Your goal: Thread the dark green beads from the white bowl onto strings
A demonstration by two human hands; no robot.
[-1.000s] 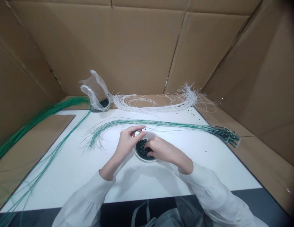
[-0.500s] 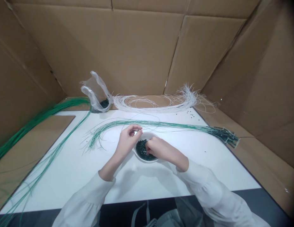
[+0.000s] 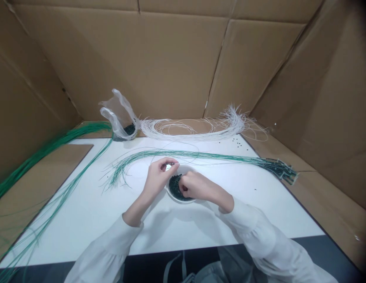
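Note:
My left hand (image 3: 159,175) is closed in a pinch on a thin strand (image 3: 170,163) that carries small dark beads near the fingertips. Just to its right, a white bowl (image 3: 170,193) holds many small dark green beads (image 3: 175,185). My right hand (image 3: 193,184) reaches into the bowl from the right, fingers curled together at the beads. Whatever those fingertips hold, if anything, is hidden. Behind both hands lies a bundle of green strands (image 3: 200,154), with dark beaded ends (image 3: 281,169) at the right.
A coil of white strands (image 3: 194,135) lies along the back. Left of it stands a clear plastic bag (image 3: 119,114) with dark beads inside. Long green strands (image 3: 50,151) run down the left side. Loose beads (image 3: 237,143) dot the white table (image 3: 244,184); cardboard walls (image 3: 171,67) surround it.
My right hand has shifted slightly left within the bowl, its fingers curling more. My left hand has barely moved and keeps its pinch on the strand.

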